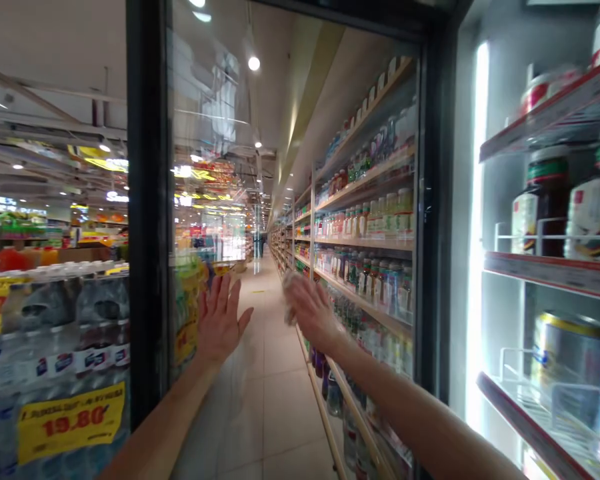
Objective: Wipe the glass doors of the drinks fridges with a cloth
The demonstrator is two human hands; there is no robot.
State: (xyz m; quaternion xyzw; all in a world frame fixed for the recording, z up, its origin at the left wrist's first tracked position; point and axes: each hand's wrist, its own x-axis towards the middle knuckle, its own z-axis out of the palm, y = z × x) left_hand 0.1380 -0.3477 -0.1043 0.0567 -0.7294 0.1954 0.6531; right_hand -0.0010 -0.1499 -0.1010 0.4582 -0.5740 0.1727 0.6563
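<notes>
Left hand [221, 317] spread flat toward a black-framed, clear glass door [147, 213].
Right hand [313, 312], blurred, meets a pale, crumpled cloth [289, 313]; its grip cannot be told.

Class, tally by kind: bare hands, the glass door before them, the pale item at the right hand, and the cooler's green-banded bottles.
Left hand and right hand: 2
Glass door: 1
Pale item, blurred: 1
Green-banded bottles: 2
Total: 6
</notes>
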